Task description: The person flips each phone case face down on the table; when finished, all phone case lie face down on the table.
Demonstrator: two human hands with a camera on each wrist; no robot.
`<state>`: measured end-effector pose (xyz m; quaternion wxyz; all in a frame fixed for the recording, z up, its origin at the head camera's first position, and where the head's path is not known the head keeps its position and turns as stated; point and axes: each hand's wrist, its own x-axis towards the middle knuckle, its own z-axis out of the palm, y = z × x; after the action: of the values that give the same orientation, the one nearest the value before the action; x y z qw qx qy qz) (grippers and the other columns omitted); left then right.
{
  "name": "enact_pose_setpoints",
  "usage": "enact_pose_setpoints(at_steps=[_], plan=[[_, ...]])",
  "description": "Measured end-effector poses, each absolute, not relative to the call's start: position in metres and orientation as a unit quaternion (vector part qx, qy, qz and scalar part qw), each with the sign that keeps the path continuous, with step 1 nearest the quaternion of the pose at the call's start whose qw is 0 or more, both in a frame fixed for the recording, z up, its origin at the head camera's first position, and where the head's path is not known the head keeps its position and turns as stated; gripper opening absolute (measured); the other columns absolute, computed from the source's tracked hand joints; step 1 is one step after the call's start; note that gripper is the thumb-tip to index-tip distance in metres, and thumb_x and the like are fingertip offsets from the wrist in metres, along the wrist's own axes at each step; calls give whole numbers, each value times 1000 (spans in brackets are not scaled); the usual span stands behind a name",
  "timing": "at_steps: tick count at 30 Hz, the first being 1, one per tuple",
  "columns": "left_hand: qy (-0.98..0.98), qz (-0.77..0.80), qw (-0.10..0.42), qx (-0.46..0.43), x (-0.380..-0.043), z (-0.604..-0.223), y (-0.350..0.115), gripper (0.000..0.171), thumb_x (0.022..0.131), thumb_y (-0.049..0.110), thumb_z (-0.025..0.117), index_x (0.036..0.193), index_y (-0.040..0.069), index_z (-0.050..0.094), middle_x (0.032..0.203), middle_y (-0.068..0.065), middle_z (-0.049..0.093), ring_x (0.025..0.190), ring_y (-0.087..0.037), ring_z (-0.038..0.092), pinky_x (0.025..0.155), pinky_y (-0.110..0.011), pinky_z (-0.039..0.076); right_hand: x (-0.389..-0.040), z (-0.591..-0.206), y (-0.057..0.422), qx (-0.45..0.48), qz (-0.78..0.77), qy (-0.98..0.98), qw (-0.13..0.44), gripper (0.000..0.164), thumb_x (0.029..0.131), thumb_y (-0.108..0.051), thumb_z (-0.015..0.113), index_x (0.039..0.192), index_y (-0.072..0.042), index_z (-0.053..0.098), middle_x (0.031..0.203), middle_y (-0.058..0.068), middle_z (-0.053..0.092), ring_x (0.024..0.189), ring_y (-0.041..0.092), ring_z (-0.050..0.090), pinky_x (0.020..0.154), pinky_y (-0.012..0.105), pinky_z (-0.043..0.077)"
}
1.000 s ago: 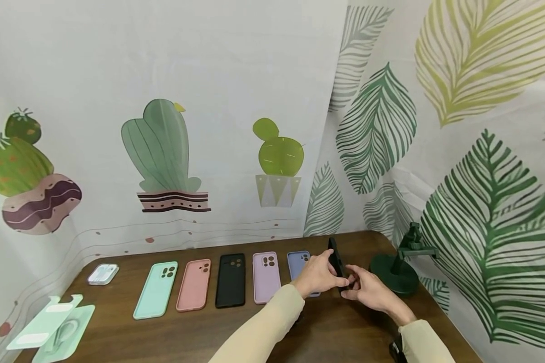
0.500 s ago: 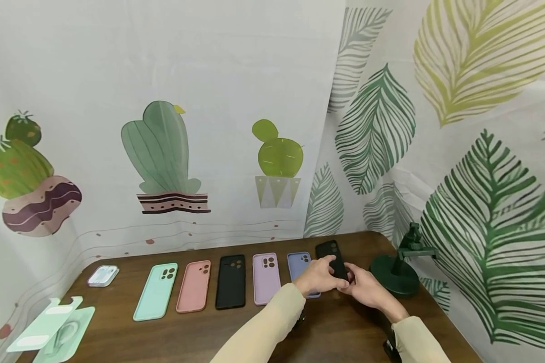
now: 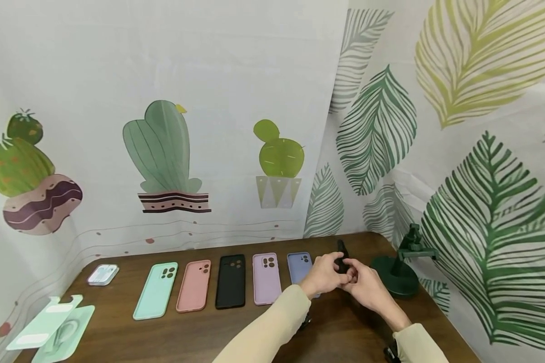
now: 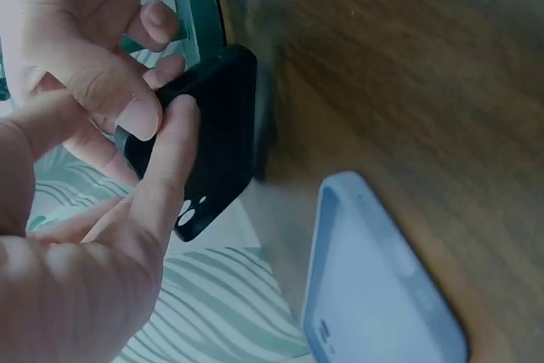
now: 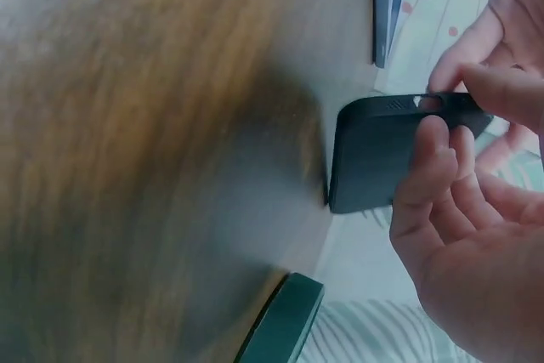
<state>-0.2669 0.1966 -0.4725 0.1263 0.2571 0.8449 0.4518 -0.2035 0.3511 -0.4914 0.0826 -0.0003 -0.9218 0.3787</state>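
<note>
Both hands hold a black phone case [image 3: 342,248] above the right part of the table, turned nearly edge-on in the head view. My left hand [image 3: 323,275] grips its near left side; in the left wrist view one of its digits lies along the inside of the case [image 4: 228,125]. From the other side my right hand [image 3: 367,285] pinches the near edge, and its fingertips press the outer back in the right wrist view, close to the cutout end of the case [image 5: 370,159]. A blue phone case [image 3: 300,264] lies just left of the hands, partly hidden by the left one.
Leftward in a row lie a lilac case [image 3: 266,282], another black case [image 3: 230,287], a pink case [image 3: 194,287] and a mint case [image 3: 156,292]. A dark green stand [image 3: 397,277] is at the right. Far left are a clear box [image 3: 103,275] and a mint folding holder [image 3: 50,327].
The held black case has been turned: its camera side faced up half a second ago, and now it stands almost edge-on. Both hands have shifted slightly and drawn closer together around it.
</note>
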Motion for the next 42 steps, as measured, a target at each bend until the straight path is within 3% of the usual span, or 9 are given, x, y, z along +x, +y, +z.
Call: enact_pose_setpoints(at_steps=[5,9,15,18,22,25,36,42], plan=[[831,490,146,218,-266,-480,197,68,92,0,84,154,0,58,109,-17,79,88,-23,82,76,-29,66,-203,-495,358,-44,359,-932,16,74,87,-17,89,145,15,56,94,6,70,81,16,62,77,33,54],[824,508,154,198,-264,-482,195,72,89,-6,83,155,-6,54,105,-19,77,71,-26,83,68,-28,65,-204,-499,366,-100,333,-937,-44,87,85,-23,92,146,22,50,101,15,69,89,24,63,84,43,56],[855,457,147,196,-259,-482,194,68,89,-3,85,150,-12,56,69,-11,78,61,-21,79,67,-27,65,-209,-502,371,-92,343,-934,-47,83,84,-15,91,146,21,50,99,14,64,87,24,58,82,41,53],[867,433,138,202,-255,-485,196,53,88,-3,86,135,-15,66,62,-9,75,56,-19,77,62,-26,63,-208,-504,374,-90,347,-933,-40,80,83,-12,90,146,18,52,95,11,60,84,23,55,80,40,50],[883,408,127,196,-253,-488,201,20,86,-3,87,101,-11,76,57,-9,69,48,-18,73,52,-24,59,-208,-506,376,-86,356,-930,-41,80,84,-14,90,147,16,51,95,10,58,85,24,53,81,41,48],[900,375,115,191,-252,-491,206,13,86,0,89,88,-6,76,53,-7,66,43,-15,69,52,-23,58,-210,-506,377,-85,361,-928,-40,82,84,-16,90,149,16,51,96,11,58,88,25,52,83,41,48],[926,319,68,187,-253,-502,214,21,79,3,95,91,-6,80,43,-2,59,34,-11,61,46,-18,52,-209,-509,375,-87,349,-932,-32,83,84,-15,90,151,14,50,96,11,55,88,26,52,83,42,47],[924,324,64,192,-251,-497,206,23,81,10,95,91,-4,79,54,-7,63,34,-11,60,44,-19,51,-207,-507,373,-95,339,-936,-30,82,86,-18,90,150,13,51,100,13,58,90,28,54,84,44,50]])
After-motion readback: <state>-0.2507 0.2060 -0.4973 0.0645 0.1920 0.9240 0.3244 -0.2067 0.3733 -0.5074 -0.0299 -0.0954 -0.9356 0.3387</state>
